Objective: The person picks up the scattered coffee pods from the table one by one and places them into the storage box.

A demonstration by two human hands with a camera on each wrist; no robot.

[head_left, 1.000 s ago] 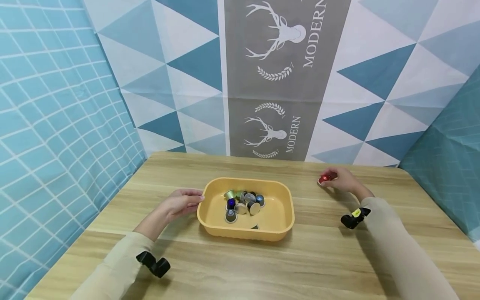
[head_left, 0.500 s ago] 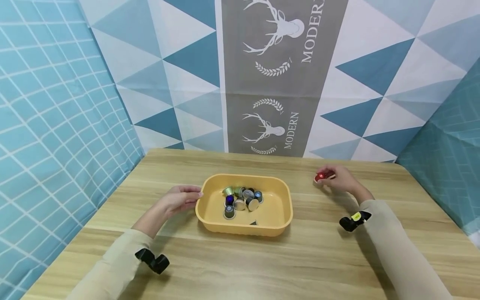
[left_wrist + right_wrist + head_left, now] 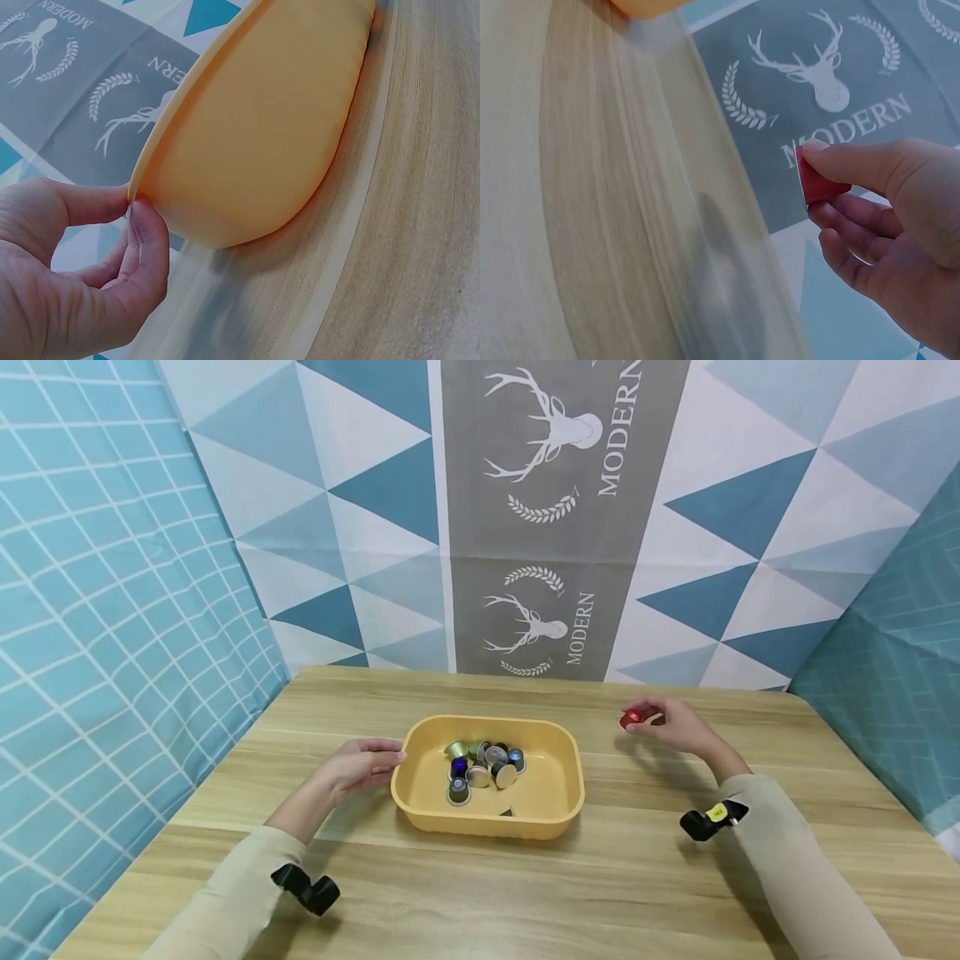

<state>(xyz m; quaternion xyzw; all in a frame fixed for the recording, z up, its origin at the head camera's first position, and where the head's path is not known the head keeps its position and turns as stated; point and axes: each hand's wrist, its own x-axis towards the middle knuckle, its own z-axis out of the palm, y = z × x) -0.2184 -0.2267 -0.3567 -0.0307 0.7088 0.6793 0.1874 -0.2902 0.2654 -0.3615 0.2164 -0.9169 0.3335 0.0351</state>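
Note:
My left hand [image 3: 356, 770] pinches the left end of a yellow plastic tray [image 3: 543, 793] at its rim, thumb and finger meeting on the edge in the left wrist view. Inside the tray, a cluster of coffee capsules [image 3: 477, 775] in green, blue, grey and silver leans towards the left and middle. My right hand [image 3: 678, 727] is off to the tray's right, near the back of the table. It holds a red coffee capsule [image 3: 825, 178] between thumb and fingers, with the capsule's pale rimmed face turned left. The other fingers curl loosely below it.
The wooden table [image 3: 480, 893] runs back to a patterned cloth wall [image 3: 390, 527]. Blue tiled cloth [image 3: 112, 610] hangs at the left, and a teal cloth [image 3: 892, 668] at the right. A small dark triangular piece [image 3: 508, 812] shows at the tray's front inner side.
My right hand has moved a little to the left with the red coffee capsule, towards the tray. The left hand stays on the tray's rim. The head view has shifted slightly.

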